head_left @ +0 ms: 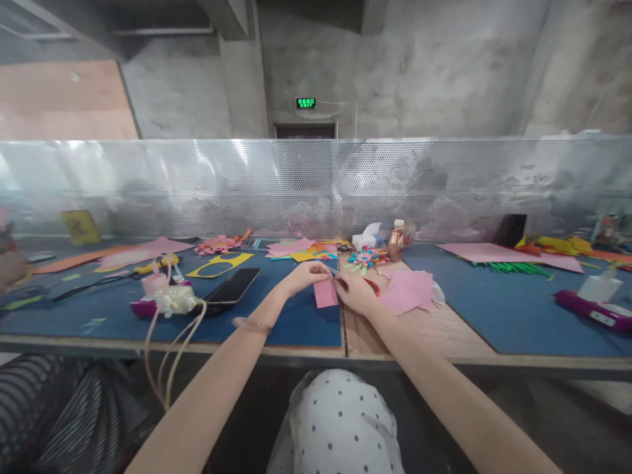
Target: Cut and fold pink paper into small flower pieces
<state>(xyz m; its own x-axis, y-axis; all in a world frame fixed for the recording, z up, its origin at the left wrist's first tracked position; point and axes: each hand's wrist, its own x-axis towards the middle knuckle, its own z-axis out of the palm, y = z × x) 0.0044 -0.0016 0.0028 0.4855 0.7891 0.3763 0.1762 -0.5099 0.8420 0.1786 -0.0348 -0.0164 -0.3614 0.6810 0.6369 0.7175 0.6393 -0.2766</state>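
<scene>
A small piece of pink paper [326,295] hangs between my two hands over the near part of the table. My left hand [307,274] pinches its upper edge, fingers bent over from the left. From the other side my right hand [353,291] closes on the same edge, thumb and fingers together. A thin pale strip or stick [332,271] shows between the fingertips; its kind is too small to make out. Just right of my right hand lie pink paper sheets [407,291], partly over a red-handled tool [372,286].
A black phone [237,287] and a power strip with cords [175,299] lie left. Behind my hands are a paper flower [366,258], tissues [368,237] and a bottle [396,241]. A purple glue gun [592,311] lies right. A perforated metal screen [306,191] closes the back.
</scene>
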